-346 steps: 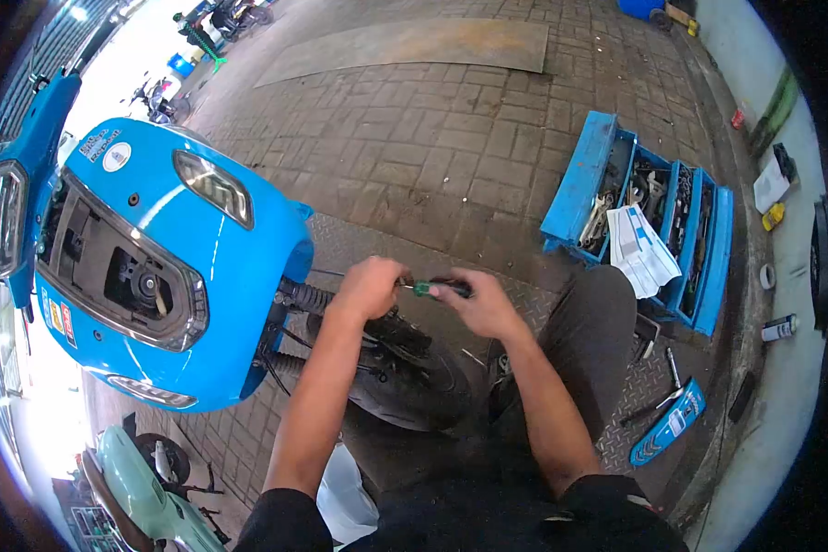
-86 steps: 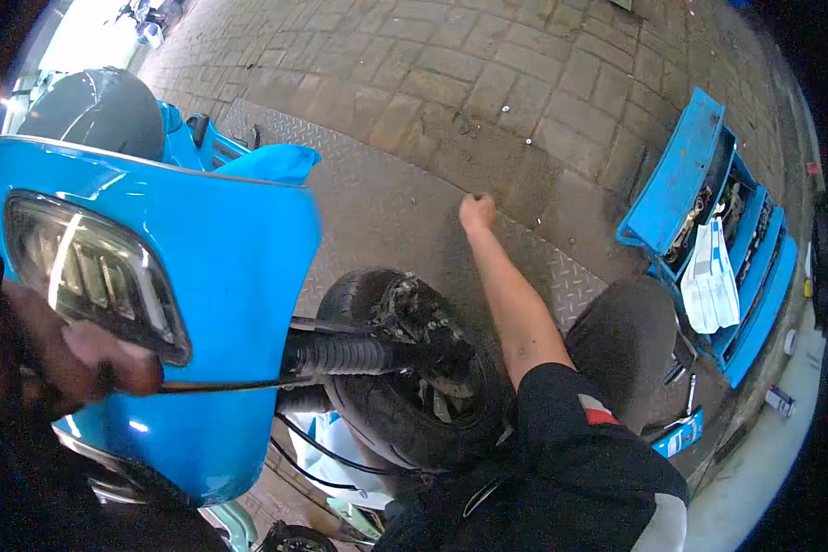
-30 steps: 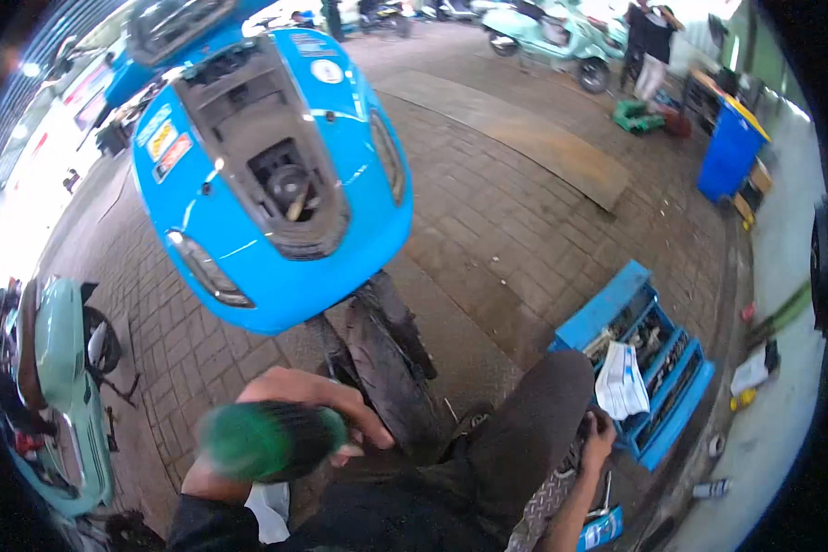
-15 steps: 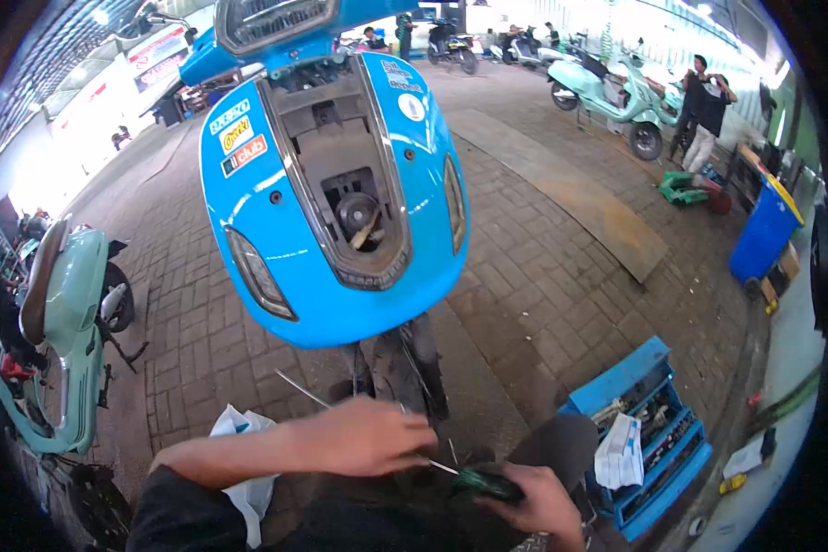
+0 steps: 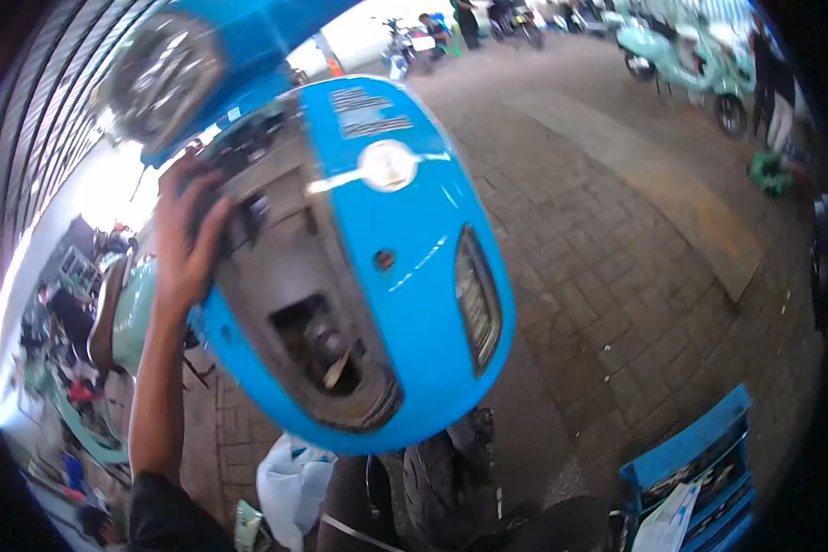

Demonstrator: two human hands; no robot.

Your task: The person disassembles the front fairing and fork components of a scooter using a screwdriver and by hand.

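Observation:
My left hand (image 5: 189, 230) reaches up to the left side of the blue scooter front panel (image 5: 409, 276). Its fingers are spread over the edge of the dark central recess (image 5: 276, 248), below the blurred headlight (image 5: 161, 78). Inside the recess's lower opening sits a round dark part, with a pale piece (image 5: 337, 370) beside it. A thin metal rod (image 5: 363, 534) shows at the bottom edge; what holds it is out of sight. My right hand is outside the view. The front tyre (image 5: 432, 483) stands under the panel.
A blue toolbox (image 5: 690, 437) with white paper (image 5: 669, 524) on it lies at lower right. A white plastic bag (image 5: 294, 488) is near the wheel. Mint scooters stand at left (image 5: 133, 317) and far right (image 5: 695, 60). A flat sheet (image 5: 644, 189) lies on the paving.
My left hand has moved from low over my lap up to the panel. My right hand, which held a green-handled screwdriver, has left the view. The camera has turned and come closer.

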